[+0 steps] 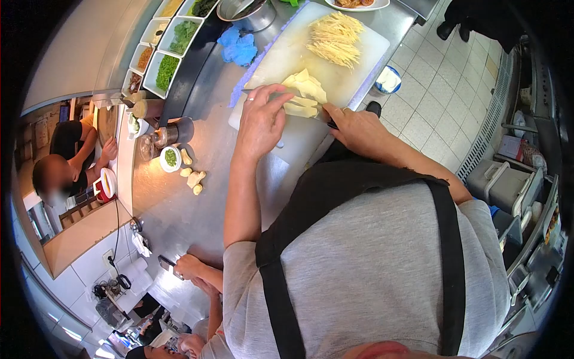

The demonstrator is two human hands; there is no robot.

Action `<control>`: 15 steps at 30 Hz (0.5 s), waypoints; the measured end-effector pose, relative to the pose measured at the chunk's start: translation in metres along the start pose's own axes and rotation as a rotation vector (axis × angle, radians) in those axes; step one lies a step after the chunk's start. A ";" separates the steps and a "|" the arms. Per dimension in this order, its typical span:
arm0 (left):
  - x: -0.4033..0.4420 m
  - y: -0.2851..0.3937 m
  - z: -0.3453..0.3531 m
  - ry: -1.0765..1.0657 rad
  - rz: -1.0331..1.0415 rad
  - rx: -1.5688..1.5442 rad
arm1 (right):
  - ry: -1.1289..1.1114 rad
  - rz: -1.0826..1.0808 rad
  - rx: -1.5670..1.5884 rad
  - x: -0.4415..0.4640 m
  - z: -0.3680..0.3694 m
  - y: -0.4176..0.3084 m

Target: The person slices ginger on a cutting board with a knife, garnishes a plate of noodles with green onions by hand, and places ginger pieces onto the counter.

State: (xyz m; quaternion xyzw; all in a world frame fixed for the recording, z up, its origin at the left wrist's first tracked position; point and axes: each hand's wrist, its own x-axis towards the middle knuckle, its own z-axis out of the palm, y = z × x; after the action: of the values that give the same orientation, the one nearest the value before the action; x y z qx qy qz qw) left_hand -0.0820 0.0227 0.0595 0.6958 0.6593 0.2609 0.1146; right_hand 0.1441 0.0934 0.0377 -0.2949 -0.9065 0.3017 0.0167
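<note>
Pale yellow slices (306, 87) lie spread near the lower end of a white cutting board (373, 45). A heap of thin yellow strips (336, 40) sits higher on the same board. My right hand (356, 130) is wrapped round the dark handle of a knife (332, 124), at the board's right edge. The blade runs leftward, partly hidden by the slices and my left hand. Over the left end of the slices is my left hand (261, 119), its fingers bent and close together; what they grip is hidden.
Beside the board are a blue crumpled cloth (238, 46) and a metal pot (254, 15). Knobbly root pieces (194, 179) and a bowl of chopped greens (171, 158) stand left. Other people are at the left window, bottom left and top right.
</note>
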 end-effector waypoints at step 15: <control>0.069 -0.032 -0.002 -0.384 0.000 0.018 | -0.049 -0.016 0.066 0.000 0.000 0.002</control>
State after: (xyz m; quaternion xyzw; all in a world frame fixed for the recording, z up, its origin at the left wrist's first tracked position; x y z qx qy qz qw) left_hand -0.1109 0.0930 0.0596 0.7337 0.6277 0.1176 0.2321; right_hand 0.1447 0.0948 0.0361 -0.2795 -0.8985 0.3386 0.0067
